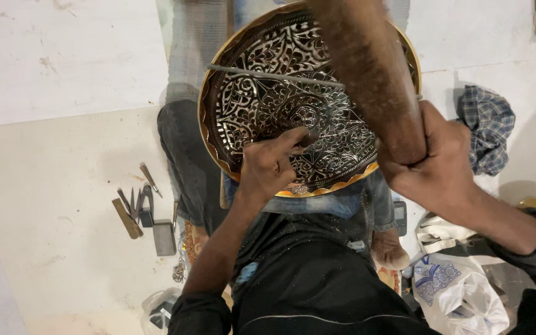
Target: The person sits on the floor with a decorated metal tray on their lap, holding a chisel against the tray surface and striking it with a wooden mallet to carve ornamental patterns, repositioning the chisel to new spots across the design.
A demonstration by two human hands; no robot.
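Note:
A large round metal plate (262,105) with a gold scalloped rim and dense black-and-silver floral engraving rests tilted on my lap. My left hand (271,164) pinches a small dark chisel whose tip touches the plate near its middle. My right hand (438,164) is closed around the lower end of a thick brown wooden mallet (373,74), which rises across the plate's right side, blurred. A thin metal rod (268,74) lies across the plate's upper part.
Several small chisels and a grey block (144,214) lie on the pale floor at my left. A checked cloth (486,124) sits at the right. White plastic bags (460,285) lie by my right knee.

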